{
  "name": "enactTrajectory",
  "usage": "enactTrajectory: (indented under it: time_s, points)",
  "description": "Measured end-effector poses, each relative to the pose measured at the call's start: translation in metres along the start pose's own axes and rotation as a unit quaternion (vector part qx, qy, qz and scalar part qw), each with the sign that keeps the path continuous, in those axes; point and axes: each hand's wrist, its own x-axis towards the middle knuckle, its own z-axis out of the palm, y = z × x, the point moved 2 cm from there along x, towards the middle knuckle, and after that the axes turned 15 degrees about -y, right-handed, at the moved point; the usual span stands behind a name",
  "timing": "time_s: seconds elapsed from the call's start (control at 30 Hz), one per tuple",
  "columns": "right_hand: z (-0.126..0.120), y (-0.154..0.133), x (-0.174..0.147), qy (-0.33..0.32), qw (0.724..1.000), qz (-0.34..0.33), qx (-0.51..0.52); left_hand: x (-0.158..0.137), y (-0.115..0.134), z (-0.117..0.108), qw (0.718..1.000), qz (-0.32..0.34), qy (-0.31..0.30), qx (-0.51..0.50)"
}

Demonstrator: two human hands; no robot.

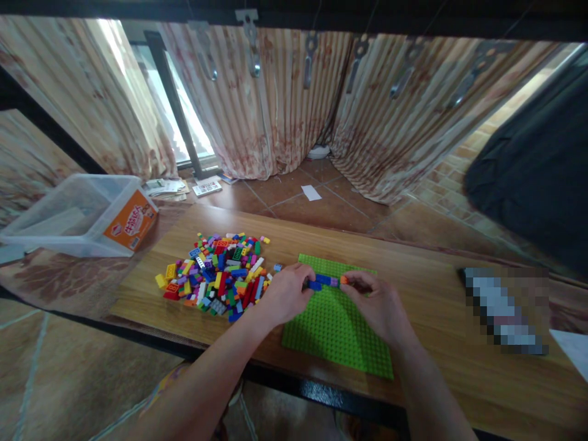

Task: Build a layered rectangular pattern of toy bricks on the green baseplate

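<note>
Small build underway: short row of bricks (326, 280), blue, purple, orange, looks joined, right of centre above green studded baseplate (340, 334). Left hand (291, 291) grips blue end, right hand (374, 300) pinches orange end. Most hard-plastic rectangular pieces lie loose in pile (220, 275), left of centre, on wood-grain tabletop (436, 331).

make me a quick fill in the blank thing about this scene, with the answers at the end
1. The left hand and right hand hold a row of bricks above a baseplate coloured ____.
2. The pile of loose bricks is nearer to the ____ hand.
3. The sticker on the clear plastic box and the end brick at the right hand are both mainly ____.

Missing words: green; left; orange
</note>
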Motion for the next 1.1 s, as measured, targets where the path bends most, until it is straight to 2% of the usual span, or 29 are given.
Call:
enactTrajectory:
  time_s: [0.23,0.47,0.7,0.9,1.1]
  points:
    - [0.009,0.002,0.0,-0.01,0.999,-0.017,-0.027,-0.006,0.005,-0.002,0.998,-0.002,-0.005,0.068]
    - [0.013,0.003,0.001,-0.009,0.999,-0.027,-0.035,-0.007,0.008,0.007,0.993,-0.015,-0.022,0.118]
    - [0.015,-0.001,0.0,-0.014,0.996,-0.052,-0.066,-0.007,0.009,0.005,0.992,-0.025,-0.033,0.116]
    - [0.028,-0.013,0.0,-0.025,0.989,-0.097,-0.108,-0.017,0.01,0.001,0.991,-0.053,-0.05,0.111]
    - [0.04,-0.016,0.003,-0.054,0.978,-0.09,-0.181,-0.027,0.011,0.009,0.99,-0.054,-0.067,0.115]
